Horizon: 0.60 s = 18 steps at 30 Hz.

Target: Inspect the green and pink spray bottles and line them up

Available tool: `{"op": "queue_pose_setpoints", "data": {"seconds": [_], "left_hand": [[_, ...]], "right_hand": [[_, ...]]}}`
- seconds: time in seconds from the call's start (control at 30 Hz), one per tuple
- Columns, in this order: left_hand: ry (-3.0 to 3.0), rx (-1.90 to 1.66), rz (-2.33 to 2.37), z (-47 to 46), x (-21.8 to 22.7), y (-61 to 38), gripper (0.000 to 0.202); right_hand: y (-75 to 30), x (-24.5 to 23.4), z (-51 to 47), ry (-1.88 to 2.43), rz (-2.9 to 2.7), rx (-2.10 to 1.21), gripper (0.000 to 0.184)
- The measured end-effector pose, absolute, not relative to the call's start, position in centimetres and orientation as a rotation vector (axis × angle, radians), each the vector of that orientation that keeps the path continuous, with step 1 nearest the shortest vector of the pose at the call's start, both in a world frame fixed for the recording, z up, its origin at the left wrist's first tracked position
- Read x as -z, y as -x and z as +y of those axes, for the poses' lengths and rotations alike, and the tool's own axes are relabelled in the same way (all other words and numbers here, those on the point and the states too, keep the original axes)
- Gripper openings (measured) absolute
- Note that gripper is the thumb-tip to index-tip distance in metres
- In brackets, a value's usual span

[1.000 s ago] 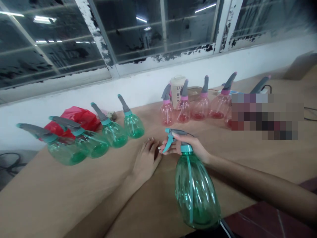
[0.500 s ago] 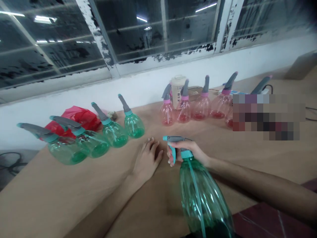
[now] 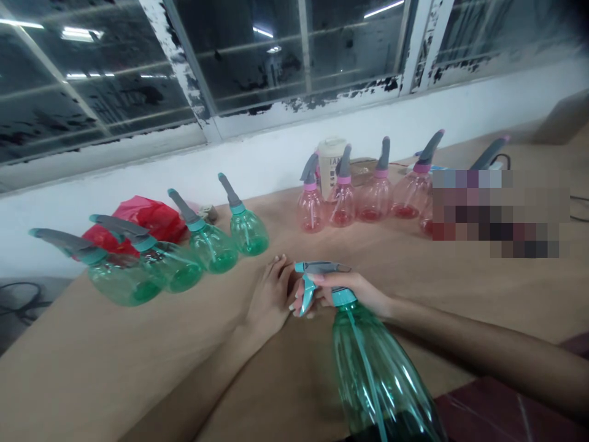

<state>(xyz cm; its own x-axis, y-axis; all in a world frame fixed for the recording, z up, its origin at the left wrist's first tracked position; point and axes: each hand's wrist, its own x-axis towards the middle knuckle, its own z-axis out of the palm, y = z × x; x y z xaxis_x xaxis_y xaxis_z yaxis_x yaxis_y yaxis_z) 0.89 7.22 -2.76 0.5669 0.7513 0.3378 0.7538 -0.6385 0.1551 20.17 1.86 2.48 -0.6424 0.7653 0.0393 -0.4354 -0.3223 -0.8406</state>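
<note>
My right hand (image 3: 331,291) grips the neck and sprayer head of a green spray bottle (image 3: 377,362), its fingers near the turquoise trigger. A pale tube runs down inside the bottle, whose base is cut off by the lower edge of view. My left hand (image 3: 271,291) lies on the tabletop with its fingers stretched out and nothing in it. The nozzle and trigger are close beside its fingers, partly covering them; whether they touch I cannot tell.
Several green spray bottles (image 3: 216,245) stand in a row at left, before a red plastic bag (image 3: 145,221). Several pink spray bottles (image 3: 375,199) line the back right, near a pale cup (image 3: 330,162). Behind the brown table (image 3: 115,368) runs a white wall with windows. A blurred patch hides part of the right.
The sprayer head in my right hand has shifted left and slightly down, nearer my left hand. My left hand has stayed in place.
</note>
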Motion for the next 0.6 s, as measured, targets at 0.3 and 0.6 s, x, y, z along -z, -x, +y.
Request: {"op": "queue_pose_setpoints", "data": {"seconds": [0.3,0.6], "left_hand": [[2.866,0.535,-1.232,6.8,1.9,-0.9,0.039],[2.781,0.565,-1.392,5.8,0.5,-1.6,0.033]], "right_hand": [[-20.3,-2.0,2.5,0.502,-1.112,-2.041,0.031],[-20.6,-3.3,1.0,0.598,-1.238,-1.925,0.027]]}}
